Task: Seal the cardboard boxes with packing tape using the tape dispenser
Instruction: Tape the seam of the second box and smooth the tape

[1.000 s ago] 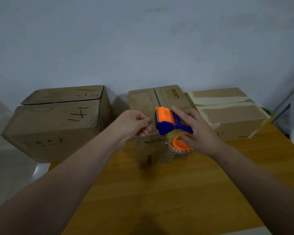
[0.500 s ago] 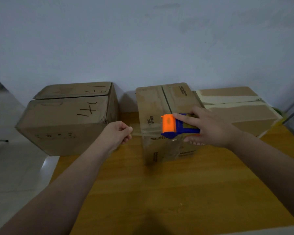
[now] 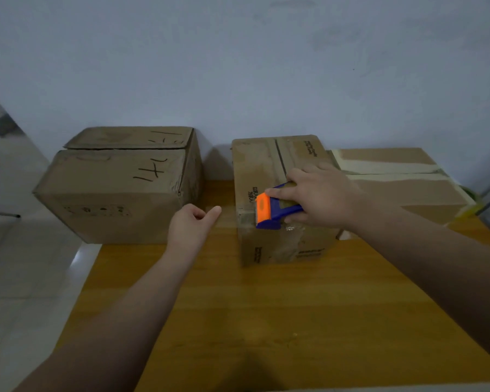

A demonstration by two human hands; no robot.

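Head cam: wooden table (image 3: 266, 306) against a pale wall (image 3: 238, 66), w/ three cardboard boxes along the back. Middle box (image 3: 269, 171) stands upright on the table, top flaps down, seam running front to back. Right hand (image 3: 320, 193) wraps the blue/orange tape dispenser (image 3: 272, 207), fingers over its top, pressing it on the box top near the front-left edge; orange end faces left. Clear tape (image 3: 227, 217) stretches from the dispenser leftward past the box's left edge, faint and hard to see. Left hand (image 3: 190, 227) sits just left of the box, above the table, thumb and forefinger pinched on the tape end, other fingers curled. Left box (image 3: 116, 188) is bigger, w/ black marker scrawl on top, overhanging the table's left edge, apart from the middle box. Right box (image 3: 402, 179) is lower, touching or nearly touching the middle one, w/ pale tape strips across its top.
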